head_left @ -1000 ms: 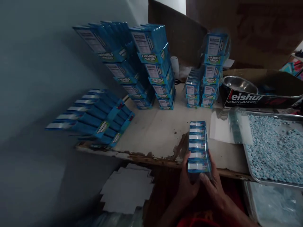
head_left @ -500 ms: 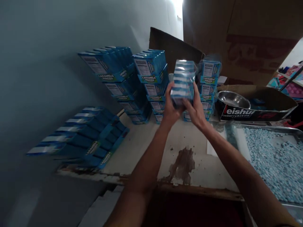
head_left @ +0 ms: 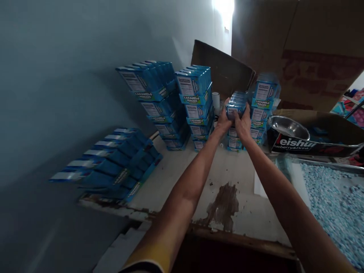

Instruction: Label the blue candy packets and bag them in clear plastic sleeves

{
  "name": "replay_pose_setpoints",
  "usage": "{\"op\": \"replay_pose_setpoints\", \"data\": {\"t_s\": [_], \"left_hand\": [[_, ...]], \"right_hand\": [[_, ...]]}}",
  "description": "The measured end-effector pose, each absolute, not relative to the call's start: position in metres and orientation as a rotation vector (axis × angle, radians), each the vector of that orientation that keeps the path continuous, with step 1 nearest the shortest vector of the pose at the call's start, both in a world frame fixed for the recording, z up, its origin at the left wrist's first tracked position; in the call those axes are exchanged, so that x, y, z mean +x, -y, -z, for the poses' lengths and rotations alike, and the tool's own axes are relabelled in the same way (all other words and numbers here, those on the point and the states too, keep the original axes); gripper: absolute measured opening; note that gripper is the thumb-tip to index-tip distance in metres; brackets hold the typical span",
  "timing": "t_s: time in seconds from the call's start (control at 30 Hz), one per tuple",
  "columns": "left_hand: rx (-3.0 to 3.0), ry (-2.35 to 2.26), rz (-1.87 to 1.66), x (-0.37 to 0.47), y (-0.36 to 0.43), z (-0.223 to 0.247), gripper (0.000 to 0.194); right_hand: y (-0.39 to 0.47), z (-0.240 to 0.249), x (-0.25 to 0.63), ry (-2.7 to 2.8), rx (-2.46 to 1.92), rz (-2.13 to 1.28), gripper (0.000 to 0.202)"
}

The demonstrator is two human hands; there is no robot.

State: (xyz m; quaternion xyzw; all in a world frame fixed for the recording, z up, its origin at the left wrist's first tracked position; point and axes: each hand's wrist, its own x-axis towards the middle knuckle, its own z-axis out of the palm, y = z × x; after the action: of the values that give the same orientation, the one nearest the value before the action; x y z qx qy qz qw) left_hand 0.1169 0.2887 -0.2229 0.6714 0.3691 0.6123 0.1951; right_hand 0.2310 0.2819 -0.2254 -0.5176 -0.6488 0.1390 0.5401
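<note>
Both my hands grip a blue display box of candy packs [head_left: 236,105] from its two sides. My left hand [head_left: 224,120] is closed around its left side, and my right hand [head_left: 243,124] around its right side. The held box is at the top of a short stack of similar boxes [head_left: 234,142]; whether it rests fully on them is hidden. Close on the right stands a plastic-wrapped stack [head_left: 262,103]. To the left rise two taller stacks of "Caramelo Macizo" boxes [head_left: 193,99], [head_left: 152,96]. More filled boxes [head_left: 119,167] lie tilted at the table's left end.
The pale table [head_left: 182,185] has a peeled brown patch. At right, a printed carton [head_left: 321,148] holds a metal bowl [head_left: 290,127]. In front of it sits a tray of small blue candies [head_left: 330,204]. A white roll [head_left: 216,100] stands behind the stacks, near a cardboard flap [head_left: 222,64].
My hands have moved the box away from me and tipped it from showing its striped pack tops to standing level over the short stack. The view has shifted slightly left.
</note>
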Motion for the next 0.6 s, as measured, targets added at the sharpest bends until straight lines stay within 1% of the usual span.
{"op": "replay_pose_setpoints", "data": {"t_s": [0.07,0.13,0.17,0.27,0.3,0.33,0.4,0.47,0.5,0.53,0.6], "left_hand": [[1.877,-1.106,-1.702,0.12,-0.286,0.22,0.048],[1.85,-1.155,-1.7,0.126,-0.276,0.222,0.052],[1.832,-1.175,-1.702,0.13,-0.268,0.227,0.057],[1.804,-1.225,-1.724,0.133,-0.225,0.254,0.083],[1.845,-1.235,-1.714,0.129,-0.204,0.266,0.084],[1.904,-1.251,-1.69,0.121,-0.18,0.279,0.078],[1.996,-1.346,-1.667,0.09,-0.124,0.305,0.057],[1.857,-1.714,-1.833,0.042,-0.061,0.322,0.041],[1.665,-1.972,-1.969,0.014,-0.03,0.325,0.041],[1.41,-2.22,-2.06,-0.015,-0.001,0.324,0.053],[0.883,-2.546,-2.145,-0.065,0.043,0.308,0.1]], "right_hand": [[-0.271,0.22,0.237,1.572,-1.311,-0.304,0.085],[-0.246,0.219,0.243,1.613,-1.326,-0.223,0.084],[-0.229,0.221,0.248,1.648,-1.296,-0.16,0.079],[-0.17,0.24,0.275,1.868,-1.111,0.017,0.053],[-0.15,0.251,0.291,1.953,-1.096,0.055,0.045],[-0.132,0.263,0.31,2.049,-1.099,0.079,0.04],[-0.103,0.293,0.357,2.229,-1.102,0.086,0.04],[-0.084,0.325,0.409,2.289,-1.153,0.067,0.047],[-0.077,0.339,0.433,2.292,-1.177,0.049,0.052],[-0.07,0.351,0.454,2.287,-1.214,0.038,0.055],[-0.055,0.363,0.484,2.263,-1.277,-0.011,0.058]]}}
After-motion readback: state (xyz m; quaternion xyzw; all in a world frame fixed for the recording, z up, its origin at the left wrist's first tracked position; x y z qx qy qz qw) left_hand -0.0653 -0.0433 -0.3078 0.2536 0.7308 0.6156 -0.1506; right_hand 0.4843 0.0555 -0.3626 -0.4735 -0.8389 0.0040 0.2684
